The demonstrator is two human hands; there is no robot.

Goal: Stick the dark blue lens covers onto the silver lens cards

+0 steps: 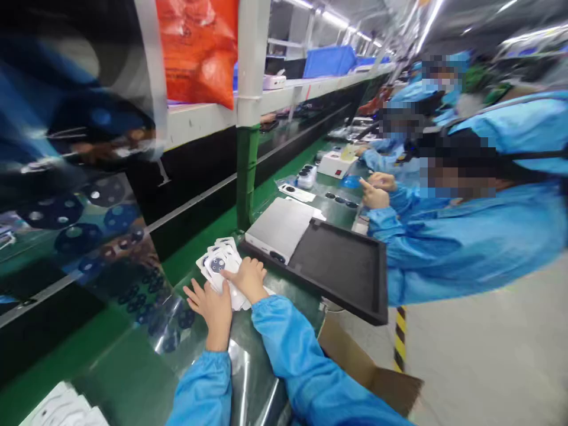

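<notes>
- Left hand [213, 309] lies flat, palm down, fingers spread, at the near edge of the fanned white pieces [220, 255]; nothing pinched
- Right hand [249, 278] rests on top of the fan, fingers curled over it, forefinger stretched left; its underside is hidden, so cannot tell if it pinches a single piece
- White pieces sit on the green bench [133, 378], just left of the black tray [344, 269] and near the grey box [279, 228] at the tray's far corner
- Risk: the fan is loose and overlapped, held only by pressure from above; a sideways push would likely scatter the pieces toward the clear film [242, 370]
- Risk: the film looks slick and crumpled, so pieces landing on it could skate to the bench edge and drop by the cardboard box [370, 376]
- Risk: the tray overhangs the bench edge with the right sleeve [302, 361] close by; an elbow nudge might tip it
- Co-worker's hands [375, 189] are well apart, clash unlikely
</notes>
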